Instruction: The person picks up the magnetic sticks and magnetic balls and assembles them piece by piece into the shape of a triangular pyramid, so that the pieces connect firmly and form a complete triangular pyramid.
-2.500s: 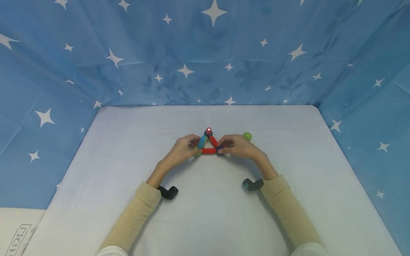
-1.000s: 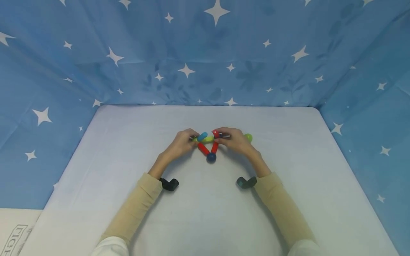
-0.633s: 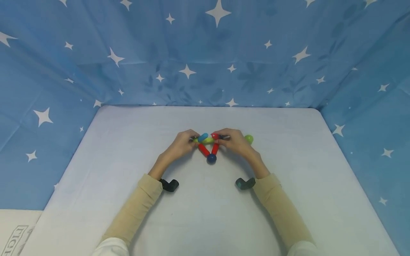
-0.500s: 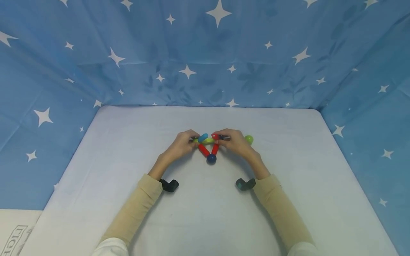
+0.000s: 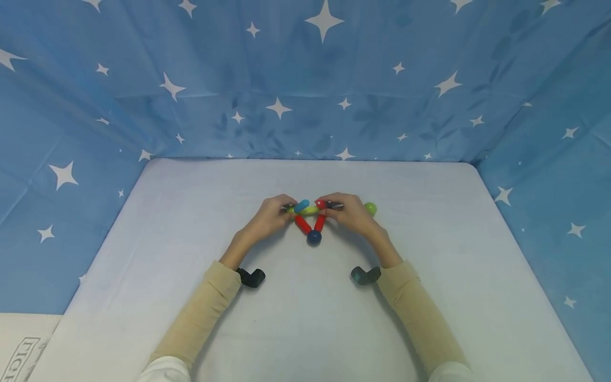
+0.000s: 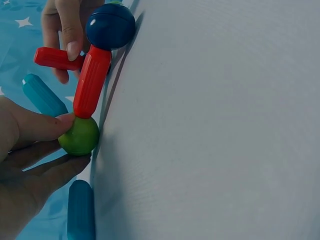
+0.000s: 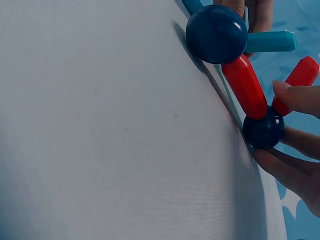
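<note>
A triangle of toy rods and balls lies on the table between my hands. In the head view its far side is a yellow-green rod. Two red rods run from its ends to a dark blue ball nearest me. My left hand pinches the green ball at the left corner, from which a light blue rod sticks up. At the right corner my right hand grips another dark blue ball, its thumb on an upright red rod.
Past my right hand sits a separate green ball, partly hidden. A teal rod shows below my left hand in the left wrist view. Black wrist cameras protrude near both cuffs. Starred blue curtain bounds the white table.
Between 2.5 and 1.0 seconds ago the triangle turned, bringing a dark blue ball corner toward me, and my right hand moved onto the corner with the upright red rod. Since then almost nothing moves.
</note>
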### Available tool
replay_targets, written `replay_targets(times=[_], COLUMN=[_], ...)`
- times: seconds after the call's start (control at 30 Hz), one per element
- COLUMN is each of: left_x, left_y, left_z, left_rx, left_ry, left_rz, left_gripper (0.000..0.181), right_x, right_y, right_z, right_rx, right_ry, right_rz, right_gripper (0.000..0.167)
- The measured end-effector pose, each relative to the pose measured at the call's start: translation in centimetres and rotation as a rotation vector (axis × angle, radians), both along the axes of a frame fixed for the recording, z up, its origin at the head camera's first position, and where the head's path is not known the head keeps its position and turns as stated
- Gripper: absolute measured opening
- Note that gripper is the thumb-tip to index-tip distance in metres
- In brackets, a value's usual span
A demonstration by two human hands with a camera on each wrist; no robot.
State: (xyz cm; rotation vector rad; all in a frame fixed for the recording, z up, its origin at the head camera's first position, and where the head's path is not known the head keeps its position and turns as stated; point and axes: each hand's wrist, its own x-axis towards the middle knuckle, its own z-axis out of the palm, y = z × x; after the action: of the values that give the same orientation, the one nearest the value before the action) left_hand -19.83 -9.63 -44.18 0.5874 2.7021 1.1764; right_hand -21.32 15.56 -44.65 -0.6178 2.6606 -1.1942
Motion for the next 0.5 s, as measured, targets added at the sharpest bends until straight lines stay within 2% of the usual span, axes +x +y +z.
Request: replay_targets(times=[0.17,0.37,0.5], left_x=[0.0,-0.2,-0.4], left_y=[0.0,-0.5,-1.5], left_z=[-0.1,-0.1,0.2], left_rx=[-0.008,-0.042,-0.064], left_ry=[0.021,0.093,0.111], left_rz=[0.002,-0.019,0.021], left_gripper=[0.030,0.031,0.032], right_x=[0.0,-0.2,-0.2], right_y=[0.2,0.5,0.6], right_z=[0.0,0.0,0.1], right_rx=[0.021,0.062,0.065], right_ry=[-0.049,-0.069,-0.070], right_rz=[-0.001,-0.013,-0.015], right_gripper=[0.038,0.040,0.039])
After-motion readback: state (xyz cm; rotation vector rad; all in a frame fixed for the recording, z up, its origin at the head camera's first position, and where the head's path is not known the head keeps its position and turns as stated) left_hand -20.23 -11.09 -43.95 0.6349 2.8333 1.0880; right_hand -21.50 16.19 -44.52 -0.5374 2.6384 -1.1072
